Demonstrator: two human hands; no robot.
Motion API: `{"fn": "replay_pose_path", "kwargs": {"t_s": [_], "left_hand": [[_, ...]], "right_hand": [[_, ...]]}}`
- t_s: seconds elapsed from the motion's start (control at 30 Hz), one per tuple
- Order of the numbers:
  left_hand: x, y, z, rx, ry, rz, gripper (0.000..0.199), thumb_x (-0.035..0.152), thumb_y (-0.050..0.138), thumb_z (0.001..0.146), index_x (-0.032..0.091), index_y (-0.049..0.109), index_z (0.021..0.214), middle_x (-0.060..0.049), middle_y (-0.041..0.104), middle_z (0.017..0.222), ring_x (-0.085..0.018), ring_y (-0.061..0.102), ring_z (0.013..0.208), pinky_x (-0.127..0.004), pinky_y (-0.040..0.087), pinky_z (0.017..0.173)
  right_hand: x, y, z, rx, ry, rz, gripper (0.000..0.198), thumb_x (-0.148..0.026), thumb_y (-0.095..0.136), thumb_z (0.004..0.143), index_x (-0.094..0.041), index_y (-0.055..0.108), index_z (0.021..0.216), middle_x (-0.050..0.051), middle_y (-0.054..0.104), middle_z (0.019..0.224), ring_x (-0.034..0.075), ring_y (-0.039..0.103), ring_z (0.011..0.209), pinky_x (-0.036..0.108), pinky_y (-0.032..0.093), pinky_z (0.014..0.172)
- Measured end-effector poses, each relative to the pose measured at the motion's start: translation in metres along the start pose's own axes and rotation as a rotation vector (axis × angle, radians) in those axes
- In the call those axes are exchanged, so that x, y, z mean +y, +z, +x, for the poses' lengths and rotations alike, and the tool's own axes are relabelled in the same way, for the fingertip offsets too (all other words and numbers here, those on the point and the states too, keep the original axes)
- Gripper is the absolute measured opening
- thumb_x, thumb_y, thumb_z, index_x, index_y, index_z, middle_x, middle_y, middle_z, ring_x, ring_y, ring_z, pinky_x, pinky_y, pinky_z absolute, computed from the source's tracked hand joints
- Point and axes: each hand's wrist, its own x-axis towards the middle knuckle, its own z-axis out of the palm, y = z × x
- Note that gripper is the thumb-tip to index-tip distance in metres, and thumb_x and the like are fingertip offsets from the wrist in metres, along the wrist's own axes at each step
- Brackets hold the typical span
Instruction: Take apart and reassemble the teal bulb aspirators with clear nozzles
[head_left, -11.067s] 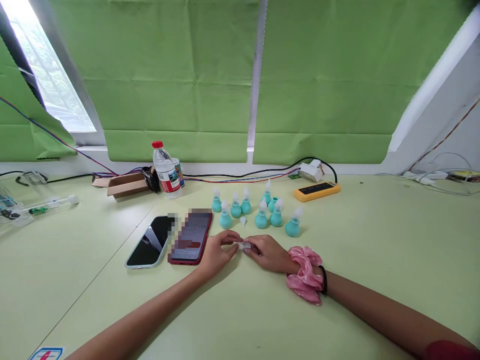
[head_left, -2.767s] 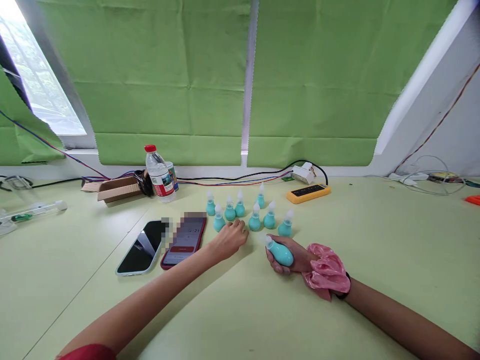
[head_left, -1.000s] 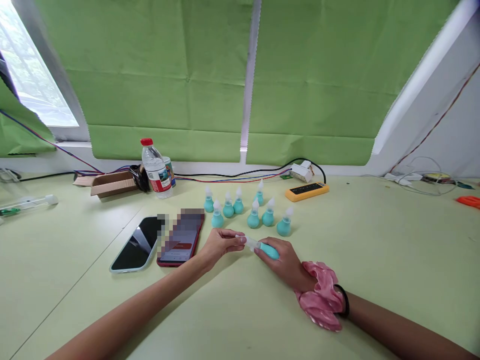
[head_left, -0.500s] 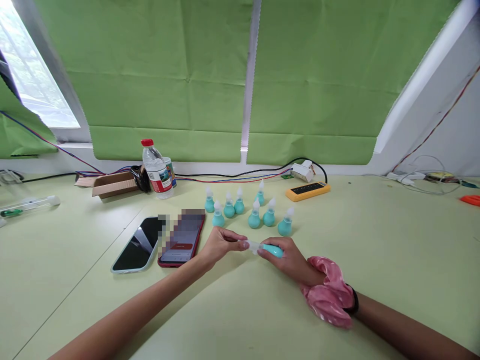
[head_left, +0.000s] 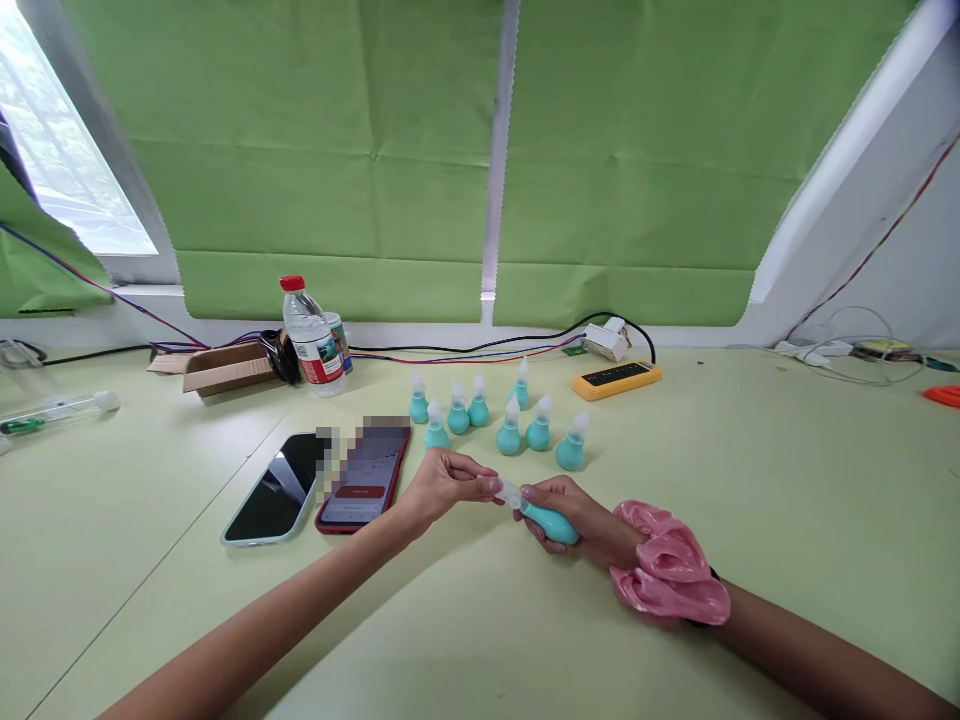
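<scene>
A nasal aspirator with a turquoise bulb and a clear nozzle is held between both hands, just above the table. My left hand pinches the nozzle's tip end between thumb and fingertips. My right hand is wrapped around the bulb, its thumb near the joint with the nozzle. Several more turquoise aspirators with clear nozzles and whitish tips stand upright behind the hands, among them one aspirator beyond my right hand and another aspirator just behind my left hand.
Two phones lie left of my left forearm: a dark-screened phone and a red-cased phone. Farther back are a water bottle, a cardboard box and a yellow power strip. Cables run along the wall below green blinds.
My right hand has turned, so the bulb now points lower to the right and more of it shows. My left hand keeps its pinch on the nozzle, shifted slightly right.
</scene>
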Motion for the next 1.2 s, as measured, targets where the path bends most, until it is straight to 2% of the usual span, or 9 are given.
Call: {"fn": "replay_pose_path", "kwargs": {"t_s": [0.2, 0.37, 0.57, 0.7, 0.8, 0.9, 1.0, 1.1, 1.2], "left_hand": [[0.002, 0.006, -0.002, 0.072, 0.017, -0.026, 0.021, 0.022, 0.072, 0.051, 0.008, 0.065, 0.064, -0.004, 0.065, 0.055, -0.011, 0.060, 0.052, -0.021, 0.050, 0.058], [0.004, 0.008, -0.004, 0.067, 0.017, -0.027, 0.022, 0.024, 0.072, 0.051, 0.008, 0.064, 0.063, -0.004, 0.065, 0.056, -0.010, 0.058, 0.051, -0.022, 0.050, 0.058], [0.012, 0.016, -0.011, 0.016, 0.129, 0.040, 0.027, 0.029, 0.069, 0.056, 0.009, 0.064, 0.073, -0.008, 0.067, 0.076, -0.017, 0.061, 0.069, -0.027, 0.049, 0.068], [0.023, 0.020, -0.013, -0.049, 0.218, 0.275, 0.034, 0.031, 0.065, 0.060, 0.009, 0.065, 0.085, -0.008, 0.066, 0.077, -0.017, 0.061, 0.068, -0.026, 0.049, 0.064], [0.035, 0.017, -0.009, 0.076, 0.365, 0.501, 0.032, 0.033, 0.062, 0.064, 0.009, 0.065, 0.085, -0.007, 0.066, 0.079, -0.016, 0.060, 0.067, -0.023, 0.048, 0.061], [0.045, 0.010, 0.002, 0.215, 0.493, 0.799, 0.036, 0.030, 0.058, 0.068, 0.011, 0.060, 0.098, -0.003, 0.065, 0.070, -0.013, 0.058, 0.063, -0.021, 0.047, 0.060], [0.045, 0.005, 0.017, 0.345, 0.546, 1.231, 0.035, 0.024, 0.053, 0.073, 0.014, 0.053, 0.107, -0.003, 0.064, 0.068, -0.012, 0.056, 0.059, -0.022, 0.045, 0.061], [0.034, 0.002, 0.031, 0.347, 0.543, 1.322, 0.037, 0.017, 0.052, 0.072, 0.013, 0.051, 0.109, -0.007, 0.064, 0.075, -0.018, 0.058, 0.068, -0.027, 0.044, 0.064], [0.025, 0.000, 0.042, 0.340, 0.555, 1.346, 0.038, 0.014, 0.047, 0.074, 0.016, 0.048, 0.112, -0.009, 0.062, 0.091, -0.020, 0.057, 0.081, -0.029, 0.043, 0.071]], "right_hand": [[0.005, -0.001, 0.001, -0.057, 0.089, 0.162, 0.035, -0.041, 0.045, 0.078, -0.009, 0.055, 0.068, -0.003, 0.044, 0.045, 0.002, 0.035, 0.031, 0.016, 0.020, 0.033], [0.003, -0.004, 0.002, -0.110, 0.145, 0.217, 0.035, -0.042, 0.043, 0.079, -0.010, 0.055, 0.069, -0.004, 0.044, 0.045, 0.002, 0.035, 0.030, 0.016, 0.020, 0.033], [-0.002, 0.000, 0.003, -0.164, 0.063, 0.193, 0.038, -0.043, 0.039, 0.080, -0.010, 0.055, 0.070, -0.001, 0.047, 0.046, 0.004, 0.037, 0.031, 0.016, 0.021, 0.032], [0.004, 0.003, 0.008, -0.074, -0.039, 0.112, 0.038, -0.047, 0.037, 0.079, -0.013, 0.053, 0.075, 0.001, 0.053, 0.057, 0.006, 0.043, 0.036, 0.018, 0.029, 0.034], [0.011, -0.002, 0.014, 0.148, -0.199, -0.110, 0.038, -0.050, 0.039, 0.076, -0.014, 0.052, 0.080, 0.001, 0.052, 0.060, 0.010, 0.049, 0.044, 0.021, 0.037, 0.038], [0.019, -0.009, 0.019, 0.379, -0.395, -0.398, 0.037, -0.049, 0.038, 0.077, -0.016, 0.049, 0.088, 0.001, 0.052, 0.063, 0.010, 0.050, 0.048, 0.021, 0.039, 0.041], [0.024, -0.011, 0.021, 0.401, -0.451, -0.570, 0.032, -0.044, 0.037, 0.078, -0.015, 0.051, 0.082, 0.002, 0.053, 0.065, 0.009, 0.047, 0.046, 0.021, 0.037, 0.042], [0.026, -0.006, 0.018, 0.372, -0.480, -0.681, 0.025, -0.038, 0.046, 0.074, -0.015, 0.054, 0.067, -0.001, 0.051, 0.057, 0.009, 0.044, 0.050, 0.022, 0.035, 0.048], [0.026, -0.002, 0.015, 0.366, -0.505, -0.790, 0.020, -0.032, 0.047, 0.073, -0.016, 0.056, 0.065, -0.001, 0.051, 0.058, 0.010, 0.043, 0.054, 0.023, 0.034, 0.053]]}}
